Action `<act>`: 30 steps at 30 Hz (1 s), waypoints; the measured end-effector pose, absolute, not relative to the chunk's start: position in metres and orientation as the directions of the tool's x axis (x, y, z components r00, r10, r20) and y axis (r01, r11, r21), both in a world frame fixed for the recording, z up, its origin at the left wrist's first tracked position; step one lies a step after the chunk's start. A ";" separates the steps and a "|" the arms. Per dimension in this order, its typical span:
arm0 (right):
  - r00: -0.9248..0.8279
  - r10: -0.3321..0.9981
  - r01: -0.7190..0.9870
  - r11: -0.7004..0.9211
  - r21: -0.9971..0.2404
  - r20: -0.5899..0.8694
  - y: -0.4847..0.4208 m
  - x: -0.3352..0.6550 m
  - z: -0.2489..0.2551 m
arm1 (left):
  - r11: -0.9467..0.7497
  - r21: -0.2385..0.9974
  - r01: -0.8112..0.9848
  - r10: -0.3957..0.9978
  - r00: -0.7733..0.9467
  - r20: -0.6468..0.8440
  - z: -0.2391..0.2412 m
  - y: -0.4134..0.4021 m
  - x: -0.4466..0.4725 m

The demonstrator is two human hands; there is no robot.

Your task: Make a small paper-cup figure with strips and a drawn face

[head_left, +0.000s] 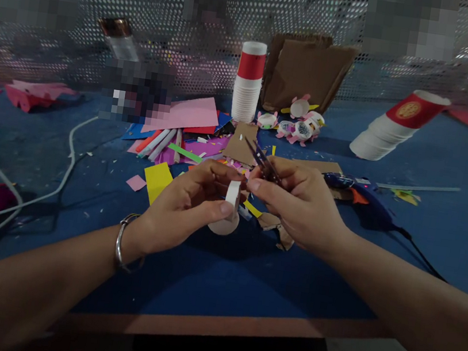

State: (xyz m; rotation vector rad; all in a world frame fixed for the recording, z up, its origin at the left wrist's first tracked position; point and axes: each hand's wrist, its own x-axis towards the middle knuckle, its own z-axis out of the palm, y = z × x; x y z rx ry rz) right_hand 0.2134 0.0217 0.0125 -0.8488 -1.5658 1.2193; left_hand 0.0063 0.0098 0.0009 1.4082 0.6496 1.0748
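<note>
My left hand (195,202), with a silver bangle at the wrist, pinches a white paper cup piece (234,193) between thumb and fingers. A pale round part shows below the thumb; whether it joins the held piece I cannot tell. My right hand (294,198) is closed around dark scissors (264,163), their blades slightly apart and pointing up and left, away from the white piece. The handles are mostly hidden in the fingers. Both hands are close together above the blue table (236,283), their fingertips almost touching.
Behind the hands stand a stack of paper cups (247,84) and brown cardboard (307,72). Small cup-base animals (301,128) sit beside them. Markers (162,145) and colored paper (186,113) lie left. Another cup stack (400,126) leans right, behind a blue glue gun (369,203) with a cord.
</note>
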 end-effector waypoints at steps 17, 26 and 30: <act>-0.274 0.918 0.031 0.308 -0.951 0.288 0.024 0.215 0.009 | -0.104 0.972 -0.212 0.935 0.311 0.168 -0.003 0.015 0.010; -0.316 0.928 -0.021 0.199 -0.980 0.195 0.024 0.212 0.006 | -0.294 0.956 -0.016 0.910 0.302 0.285 -0.008 0.014 0.009; -0.352 0.902 0.009 0.270 -0.963 0.250 0.023 0.212 0.008 | -0.371 0.927 0.054 0.894 0.292 0.341 -0.010 0.013 0.008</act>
